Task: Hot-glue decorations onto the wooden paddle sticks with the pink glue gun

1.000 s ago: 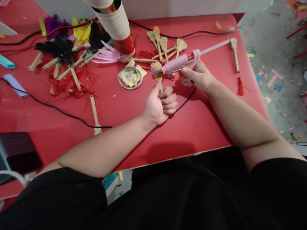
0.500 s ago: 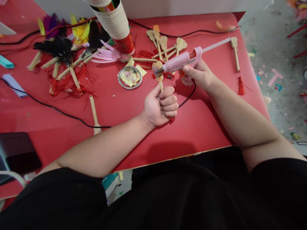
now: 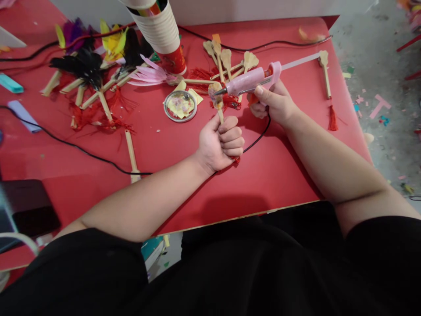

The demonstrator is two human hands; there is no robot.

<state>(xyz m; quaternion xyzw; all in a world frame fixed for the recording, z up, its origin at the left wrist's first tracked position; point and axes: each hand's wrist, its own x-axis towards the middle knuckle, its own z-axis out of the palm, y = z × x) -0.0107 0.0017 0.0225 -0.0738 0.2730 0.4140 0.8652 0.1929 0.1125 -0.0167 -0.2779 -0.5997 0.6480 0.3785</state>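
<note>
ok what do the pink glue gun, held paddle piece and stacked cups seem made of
Pink glue gun: likely plastic, glossy, with bright highlights along its barrel.
Held paddle piece: probably wood, matte and tan, its head blotched.
Stacked cups: seemingly paper, matte, with thin nested rims.

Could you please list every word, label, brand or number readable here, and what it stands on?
None can be read.
Pink glue gun in the right hand: side marking, too small to read.
Red cup: printed pattern, too blurred to tell whether it holds words.
</note>
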